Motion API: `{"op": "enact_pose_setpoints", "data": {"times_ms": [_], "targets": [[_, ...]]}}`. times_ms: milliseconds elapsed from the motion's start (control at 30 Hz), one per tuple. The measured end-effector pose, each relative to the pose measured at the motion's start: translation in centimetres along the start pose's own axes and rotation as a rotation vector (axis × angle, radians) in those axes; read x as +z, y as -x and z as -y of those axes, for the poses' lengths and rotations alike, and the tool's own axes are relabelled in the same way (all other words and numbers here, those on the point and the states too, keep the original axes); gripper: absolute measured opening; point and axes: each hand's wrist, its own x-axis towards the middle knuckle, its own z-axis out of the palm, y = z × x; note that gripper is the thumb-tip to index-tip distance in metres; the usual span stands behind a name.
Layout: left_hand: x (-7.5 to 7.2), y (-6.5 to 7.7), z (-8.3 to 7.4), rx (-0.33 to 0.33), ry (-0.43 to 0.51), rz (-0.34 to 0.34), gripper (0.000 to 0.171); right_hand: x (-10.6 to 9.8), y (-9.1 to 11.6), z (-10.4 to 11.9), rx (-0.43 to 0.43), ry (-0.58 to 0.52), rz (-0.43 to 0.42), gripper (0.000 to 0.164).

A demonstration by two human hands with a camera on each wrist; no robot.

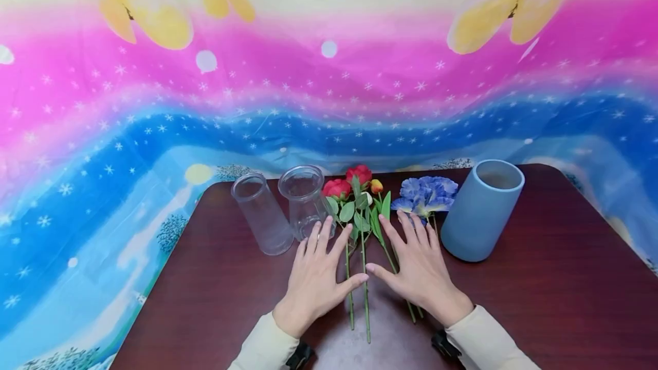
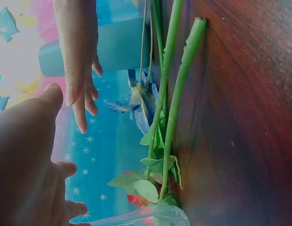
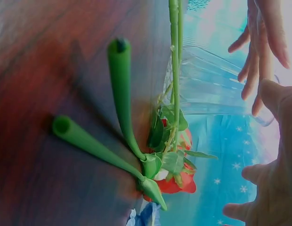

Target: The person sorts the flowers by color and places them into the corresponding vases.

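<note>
My left hand (image 1: 316,278) hovers palm down with fingers spread, holding nothing. Beside it my right hand (image 1: 424,270) is spread the same way, the two thumbs close together. Under them lie artificial flowers: red roses (image 1: 337,188) with long green stems (image 2: 176,94), and a yellow-red tulip (image 1: 377,186) with thick green stems (image 3: 120,89). A blue flower (image 1: 429,193) lies beyond the right fingers, its stem partly hidden by that hand. In both wrist views the hands are raised above the stems, apart from them.
Left of the flowers stand a straight clear vase (image 1: 269,224) and a flared clear vase (image 1: 302,201), partly behind the left fingertips. A blue-grey vase (image 1: 480,218) stands at the right. The dark wooden table (image 1: 565,301) ends at a patterned cloth backdrop (image 1: 360,96).
</note>
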Motion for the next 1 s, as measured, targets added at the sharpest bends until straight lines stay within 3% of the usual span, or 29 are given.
{"op": "enact_pose_setpoints", "data": {"times_ms": [267, 600, 767, 1000], "targets": [[-1.1, -0.3, -0.1, 0.019, 0.007, -0.041, 0.093, -0.3, -0.4, 0.1, 0.003, -0.006, 0.001, 0.094], [-1.9, -0.1, 0.8, 0.019, 0.012, -0.091, 0.088, -0.4, -1.0, 0.7, -0.082, 0.019, -0.024, 0.083], [-2.1, 0.2, 1.3, 0.005, 0.011, -0.154, 0.081, -0.4, -1.1, 0.9, -0.099, 0.023, -0.029, 0.076], [-3.5, 0.7, 1.6, -0.023, 0.024, -0.305, 0.064, -0.6, -1.4, 1.5, -0.119, -0.013, -0.067, 0.064]]}}
